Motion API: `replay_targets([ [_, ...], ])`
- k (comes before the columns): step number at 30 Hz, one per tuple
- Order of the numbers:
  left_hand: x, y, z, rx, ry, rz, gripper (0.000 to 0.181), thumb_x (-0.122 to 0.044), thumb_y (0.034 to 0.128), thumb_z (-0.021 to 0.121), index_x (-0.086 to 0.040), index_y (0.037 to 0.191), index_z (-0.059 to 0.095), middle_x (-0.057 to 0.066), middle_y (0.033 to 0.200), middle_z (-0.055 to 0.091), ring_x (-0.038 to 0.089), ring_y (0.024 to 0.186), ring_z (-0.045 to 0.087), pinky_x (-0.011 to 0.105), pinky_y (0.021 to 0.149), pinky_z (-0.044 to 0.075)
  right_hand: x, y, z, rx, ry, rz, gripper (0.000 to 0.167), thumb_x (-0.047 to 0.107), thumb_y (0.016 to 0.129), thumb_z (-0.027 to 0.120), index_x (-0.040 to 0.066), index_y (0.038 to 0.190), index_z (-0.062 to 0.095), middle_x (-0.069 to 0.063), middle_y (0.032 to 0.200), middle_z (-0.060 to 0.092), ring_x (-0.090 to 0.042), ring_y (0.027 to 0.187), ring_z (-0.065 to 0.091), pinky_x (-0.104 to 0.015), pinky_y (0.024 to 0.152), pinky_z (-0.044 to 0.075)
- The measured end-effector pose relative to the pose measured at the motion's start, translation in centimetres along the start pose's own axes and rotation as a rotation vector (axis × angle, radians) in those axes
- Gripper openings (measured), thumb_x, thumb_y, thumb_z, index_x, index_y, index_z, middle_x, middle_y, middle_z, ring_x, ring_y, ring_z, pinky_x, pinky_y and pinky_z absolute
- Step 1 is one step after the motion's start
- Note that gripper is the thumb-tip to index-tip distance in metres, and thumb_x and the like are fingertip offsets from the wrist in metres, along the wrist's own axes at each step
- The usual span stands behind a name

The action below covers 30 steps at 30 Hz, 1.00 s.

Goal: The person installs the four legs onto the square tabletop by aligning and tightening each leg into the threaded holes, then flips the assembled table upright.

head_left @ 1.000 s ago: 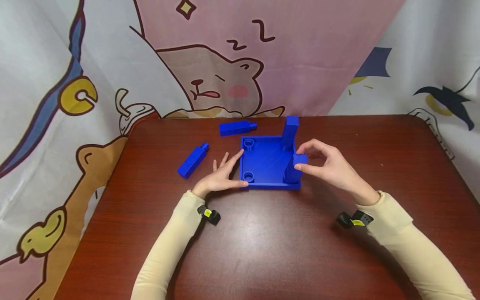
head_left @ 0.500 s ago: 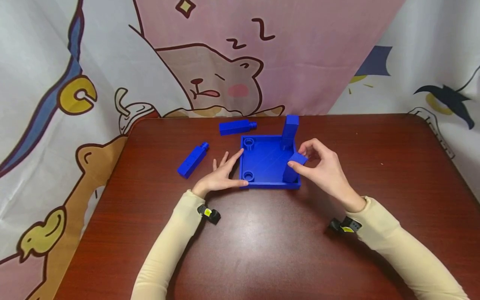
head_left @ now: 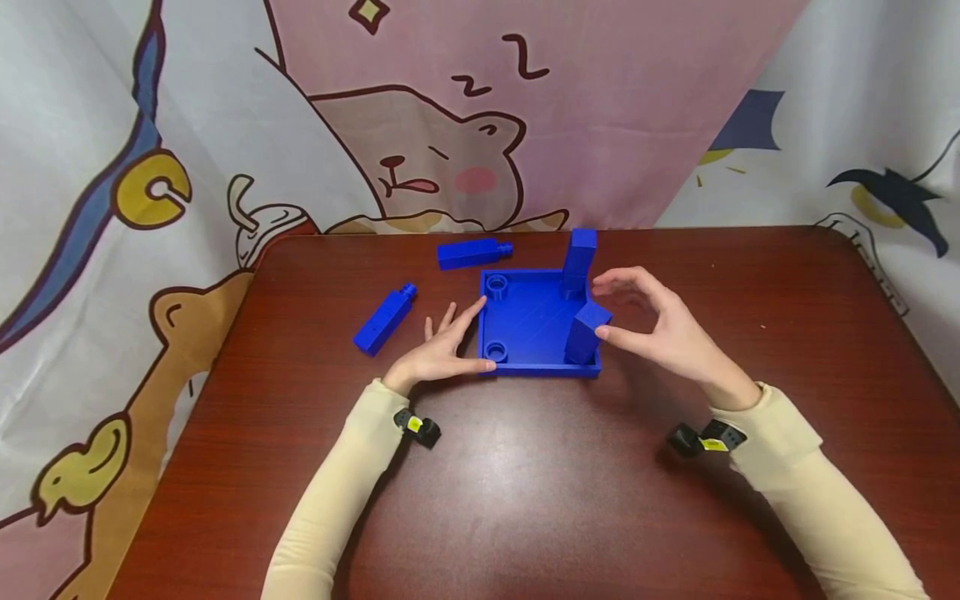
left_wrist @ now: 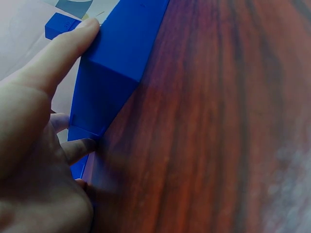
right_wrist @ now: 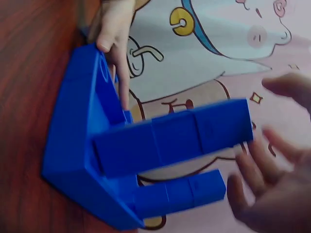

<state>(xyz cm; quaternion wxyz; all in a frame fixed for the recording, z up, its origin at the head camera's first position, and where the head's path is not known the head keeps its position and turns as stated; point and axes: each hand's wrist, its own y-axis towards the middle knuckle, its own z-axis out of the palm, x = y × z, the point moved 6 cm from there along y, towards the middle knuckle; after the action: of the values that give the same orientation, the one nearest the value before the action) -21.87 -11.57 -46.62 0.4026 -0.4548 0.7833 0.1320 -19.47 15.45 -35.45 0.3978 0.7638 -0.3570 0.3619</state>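
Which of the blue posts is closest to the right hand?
The near standing post, beside the right thumb; the far standing post is farther off, and two others lie on the table.

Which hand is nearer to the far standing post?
Right. The right hand is close to the far post, on its right; the left hand touches the left side of the tray.

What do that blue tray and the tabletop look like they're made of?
The blue tray: probably hard plastic, semi-matte, given its even colour and crisp edges. The tabletop: wood or wood-look laminate, somewhat glossy, judging by streaky reddish-brown grain and a bright reflection.
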Motion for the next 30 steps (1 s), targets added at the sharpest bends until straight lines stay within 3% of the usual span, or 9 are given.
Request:
replay_targets([
  [5,0.1,0.0,0.0,0.004,0.001,-0.001,0.1,-0.044,0.0855,0.071,-0.024,0.157,0.004,-0.003,0.161,0.002,0.03,0.144,-0.016,0.059,0.103,-0.02,-0.8,0.0,0.0,0.141,-0.064,-0.037,0.056,-0.012,0.077,0.073,0.004,0.128,0.056,-0.006,0.126,0.058,-0.017,0.115,0.053,-0.024,0.096,0.038],
  [9,0.1,0.0,0.0,0.006,0.001,-0.003,0.1,-0.044,0.0854,0.071,-0.024,0.157,0.004,-0.003,0.161,0.002,0.029,0.144,-0.016,0.059,0.103,-0.021,-1.6,0.1,0.1,0.157,-0.072,0.0,0.053,-0.009,0.08,0.072,0.005,0.129,0.056,-0.008,0.125,0.059,-0.017,0.113,0.054,-0.025,0.095,0.04],
  [15,0.1,0.1,0.0,-0.001,-0.002,0.003,0.1,-0.043,0.0852,0.071,-0.024,0.157,0.004,-0.004,0.161,0.002,0.03,0.144,-0.016,0.059,0.103,-0.021,-1.9,0.0,0.2,0.039,-0.147,0.079,0.043,0.002,0.08,0.077,0.008,0.12,0.062,-0.005,0.116,0.062,-0.015,0.101,0.057,-0.022,0.087,0.043],
  [26,0.2,0.1,0.1,-0.001,0.011,-0.001,0.099,-0.043,0.0856,0.071,-0.023,0.157,0.005,-0.004,0.161,0.002,0.031,0.144,-0.016,0.06,0.103,-0.02,-0.8,-0.6,0.8,-0.145,-0.287,0.054,0.037,0.01,0.074,0.084,0.004,0.103,0.062,-0.003,0.093,0.062,-0.014,0.08,0.057,-0.014,0.072,0.047],
  [30,0.1,0.2,0.1,-0.001,0.019,-0.003,0.1,-0.042,0.0853,0.072,-0.024,0.157,0.005,-0.004,0.161,0.003,0.031,0.144,-0.015,0.06,0.103,-0.02,-0.5,-0.7,1.0,-0.157,-0.319,0.058,0.038,0.013,0.074,0.085,0.004,0.103,0.061,-0.002,0.091,0.061,-0.014,0.079,0.057,-0.015,0.071,0.047],
])
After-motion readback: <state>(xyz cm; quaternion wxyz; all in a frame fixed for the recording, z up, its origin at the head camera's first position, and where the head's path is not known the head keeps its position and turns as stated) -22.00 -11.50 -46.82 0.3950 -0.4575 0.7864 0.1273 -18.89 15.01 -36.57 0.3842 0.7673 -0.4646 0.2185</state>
